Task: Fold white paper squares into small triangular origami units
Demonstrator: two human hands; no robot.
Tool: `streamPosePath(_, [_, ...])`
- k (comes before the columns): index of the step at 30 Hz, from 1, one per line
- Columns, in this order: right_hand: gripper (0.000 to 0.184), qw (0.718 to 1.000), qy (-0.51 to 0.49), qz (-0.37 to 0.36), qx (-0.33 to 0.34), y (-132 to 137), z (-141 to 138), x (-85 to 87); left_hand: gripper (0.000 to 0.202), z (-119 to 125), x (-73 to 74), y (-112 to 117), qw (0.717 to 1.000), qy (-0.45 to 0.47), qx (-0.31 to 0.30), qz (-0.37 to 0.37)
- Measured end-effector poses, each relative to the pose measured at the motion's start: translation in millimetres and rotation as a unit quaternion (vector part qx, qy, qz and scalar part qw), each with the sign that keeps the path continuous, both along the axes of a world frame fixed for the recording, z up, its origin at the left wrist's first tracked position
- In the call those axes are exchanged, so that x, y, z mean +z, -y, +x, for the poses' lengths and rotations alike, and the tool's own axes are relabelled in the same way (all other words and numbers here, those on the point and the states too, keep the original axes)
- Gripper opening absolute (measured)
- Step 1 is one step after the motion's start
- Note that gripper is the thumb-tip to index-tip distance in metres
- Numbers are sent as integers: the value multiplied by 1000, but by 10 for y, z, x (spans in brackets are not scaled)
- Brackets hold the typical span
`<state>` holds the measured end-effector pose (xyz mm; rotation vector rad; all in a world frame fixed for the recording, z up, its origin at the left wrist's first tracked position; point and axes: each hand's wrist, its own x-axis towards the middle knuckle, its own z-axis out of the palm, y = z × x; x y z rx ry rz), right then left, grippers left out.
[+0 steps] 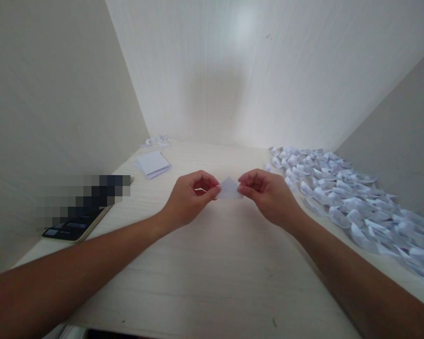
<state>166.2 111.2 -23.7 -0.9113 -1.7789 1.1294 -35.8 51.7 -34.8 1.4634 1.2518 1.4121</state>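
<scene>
A small folded piece of white paper (229,189), shaped like a low triangle, is held just above the pale wooden desk (212,263). My left hand (189,197) pinches its left end between thumb and fingers. My right hand (268,190) pinches its right end the same way. Both hands are closed on the paper at the middle of the desk.
A large heap of folded white paper pieces (353,197) covers the desk's right side. A small stack of square white sheets (152,164) lies at the back left, with a few paper scraps (159,140) behind it. A phone (76,226) lies at the left edge. Pale walls enclose three sides.
</scene>
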Motion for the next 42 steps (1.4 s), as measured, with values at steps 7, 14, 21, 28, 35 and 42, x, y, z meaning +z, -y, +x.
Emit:
streamPosePath(7, [27,1000,17,-6,-13,-38,43,63,11,-29,8,26,991,-101,-32,76])
streamPosePath(14, [26,993,-57,-102,27,-50,67,-8,24,-148,114,16,930,-263,-69,245])
streamPosePath(21, [22,965,-158,-199,67,-10,48,22,10,-149,60,-20,922,-239,-14,303])
streamPosePath(28, [14,980,-137,-117,90,-1,94,36,8,-145,36,-40,944,-177,33,276])
streamPosePath(35, [28,988,-108,-67,85,39,62,63,11,-125,34,-41,960,-143,64,231])
streamPosePath(42, [15,993,-119,10,10,92,-26,42,8,-115,63,-9,952,-162,52,255])
